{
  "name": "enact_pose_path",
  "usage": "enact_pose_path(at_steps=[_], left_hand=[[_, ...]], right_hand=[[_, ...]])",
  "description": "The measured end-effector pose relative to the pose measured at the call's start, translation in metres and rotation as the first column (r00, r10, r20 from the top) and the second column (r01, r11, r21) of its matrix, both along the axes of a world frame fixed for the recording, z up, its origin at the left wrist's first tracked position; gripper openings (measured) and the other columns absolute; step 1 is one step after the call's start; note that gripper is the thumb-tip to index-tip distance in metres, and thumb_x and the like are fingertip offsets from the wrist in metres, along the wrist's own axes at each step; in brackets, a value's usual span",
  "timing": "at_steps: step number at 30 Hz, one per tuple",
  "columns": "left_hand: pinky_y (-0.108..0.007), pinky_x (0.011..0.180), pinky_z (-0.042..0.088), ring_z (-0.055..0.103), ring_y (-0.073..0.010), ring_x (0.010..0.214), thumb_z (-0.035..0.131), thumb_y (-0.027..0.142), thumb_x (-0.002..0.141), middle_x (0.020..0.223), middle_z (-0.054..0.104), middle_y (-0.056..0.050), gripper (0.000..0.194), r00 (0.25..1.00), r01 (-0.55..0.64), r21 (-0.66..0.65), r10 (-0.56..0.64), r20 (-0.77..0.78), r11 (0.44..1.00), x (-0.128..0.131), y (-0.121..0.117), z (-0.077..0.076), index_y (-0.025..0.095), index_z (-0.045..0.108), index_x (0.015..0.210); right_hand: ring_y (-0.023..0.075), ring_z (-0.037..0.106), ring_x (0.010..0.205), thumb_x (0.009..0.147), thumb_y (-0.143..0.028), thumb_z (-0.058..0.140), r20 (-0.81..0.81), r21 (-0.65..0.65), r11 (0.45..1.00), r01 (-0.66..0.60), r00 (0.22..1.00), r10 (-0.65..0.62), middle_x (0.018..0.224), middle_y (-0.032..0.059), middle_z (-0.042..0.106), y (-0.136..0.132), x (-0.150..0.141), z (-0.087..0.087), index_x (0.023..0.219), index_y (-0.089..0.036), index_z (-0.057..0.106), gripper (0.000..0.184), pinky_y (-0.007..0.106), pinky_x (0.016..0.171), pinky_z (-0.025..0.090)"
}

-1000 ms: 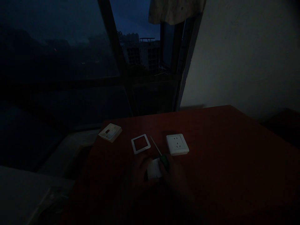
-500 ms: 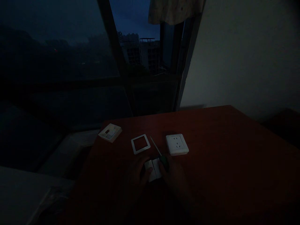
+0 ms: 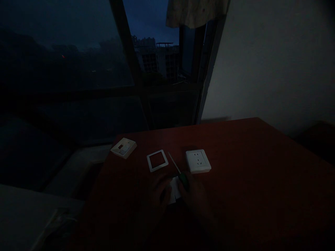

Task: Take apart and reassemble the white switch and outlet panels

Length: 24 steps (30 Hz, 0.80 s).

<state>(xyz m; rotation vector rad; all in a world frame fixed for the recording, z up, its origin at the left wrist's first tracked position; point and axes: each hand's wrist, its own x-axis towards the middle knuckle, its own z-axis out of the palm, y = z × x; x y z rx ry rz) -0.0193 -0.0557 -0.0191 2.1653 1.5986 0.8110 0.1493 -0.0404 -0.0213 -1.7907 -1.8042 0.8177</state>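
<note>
The room is very dark. Both my hands are low over a red-brown table (image 3: 248, 167). My left hand (image 3: 158, 195) curls round the left side of a small white switch part (image 3: 175, 191), its fingers over it. My right hand (image 3: 196, 198) is closed on a screwdriver (image 3: 178, 172) with a green handle; its thin shaft points away from me. Just beyond lie a white square frame (image 3: 157, 160) and a white wall socket (image 3: 198, 161). A white switch plate (image 3: 124, 147) rests at the table's far left corner.
A large window with dark frames fills the far side, showing buildings at dusk. A pale wall (image 3: 274, 62) stands on the right. A light curtain (image 3: 195, 12) hangs at the top. A pale ledge or bench (image 3: 78, 164) lies left of the table.
My left hand's fingers have slid further over the white switch part, hiding more of it. The right hand and screwdriver have hardly moved.
</note>
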Motion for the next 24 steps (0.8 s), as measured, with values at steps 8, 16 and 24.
enact_pose_path(at_steps=[8, 16, 24], left_hand=[[-0.042, 0.094, 0.051, 0.058, -0.0230, 0.111, 0.043, 0.027, 0.093, 0.120, 0.061, -0.007, 0.030, 0.992, -0.100, 0.016, 0.101, -0.070, 0.995, 0.001, 0.000, -0.006, 0.023, 0.061, 0.116], [-0.036, 0.091, 0.054, 0.060, -0.0210, 0.108, 0.041, 0.019, 0.093, 0.122, 0.061, -0.006, 0.034, 0.969, -0.033, 0.184, 0.076, -0.233, 0.982, 0.006, -0.002, -0.003, 0.023, 0.060, 0.120], [-0.042, 0.089, 0.052, 0.057, -0.0259, 0.110, 0.048, 0.014, 0.088, 0.121, 0.062, -0.007, 0.034, 0.857, 0.021, 0.218, 0.095, -0.506, 0.976, 0.012, -0.002, 0.014, 0.024, 0.062, 0.118]], right_hand=[[0.0190, 0.066, 0.076, 0.088, -0.029, 0.046, -0.008, 0.013, 1.000, 0.004, 1.000, -0.004, 0.089, 0.0071, 0.071, 0.001, -0.001, -0.002, 0.106, -0.019, 0.060, 0.025, 0.024, 0.063, 0.043], [0.0219, 0.067, 0.081, 0.089, -0.030, 0.044, 0.029, 0.017, 1.000, 0.002, 1.000, -0.002, 0.092, 0.0094, 0.071, 0.000, 0.000, -0.002, 0.111, -0.017, 0.059, 0.029, 0.027, 0.067, 0.044], [0.0208, 0.067, 0.084, 0.089, -0.026, 0.045, 0.042, -0.012, 1.000, -0.008, 0.999, 0.009, 0.093, 0.0095, 0.071, 0.002, 0.000, 0.002, 0.108, -0.018, 0.060, 0.026, 0.025, 0.068, 0.045]])
